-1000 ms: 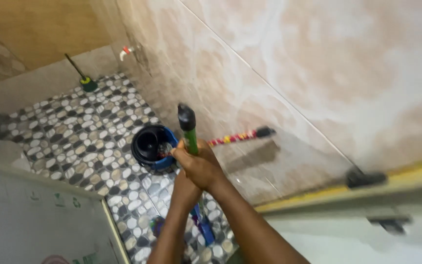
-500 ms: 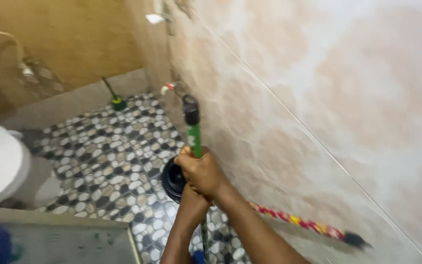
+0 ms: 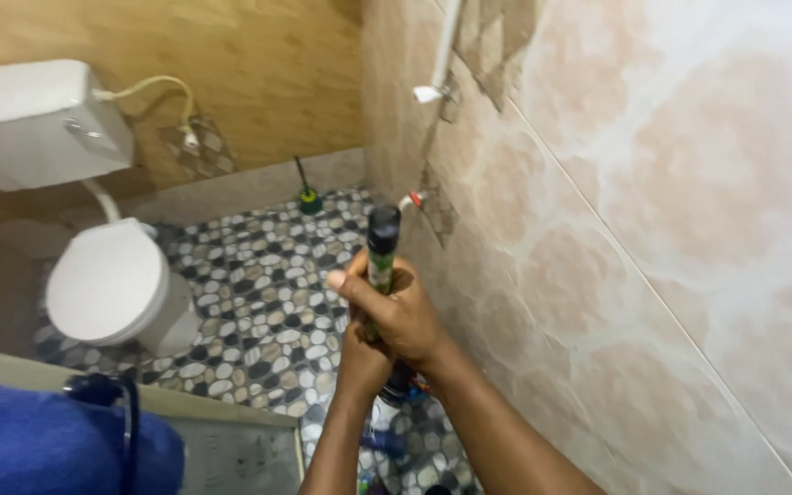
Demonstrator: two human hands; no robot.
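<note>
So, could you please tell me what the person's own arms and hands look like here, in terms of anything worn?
Both forearms are bare up to the bottom edge of the picture: no sleeves show. The right hand and left hand are ungloved, with no ring, watch, bracelet or marking on the parts in view. The fingernails look short and plain. The left hand is largely hidden behind the right.

A white toilet [image 3: 107, 286] is sitting on the pebble-patterned floor [image 3: 258, 275], its cistern [image 3: 34, 124] hanging above it on the wood-toned wall [image 3: 258, 73]. Right of the toilet, beige marbled tiles [image 3: 671, 229] are catching soft light.
</note>
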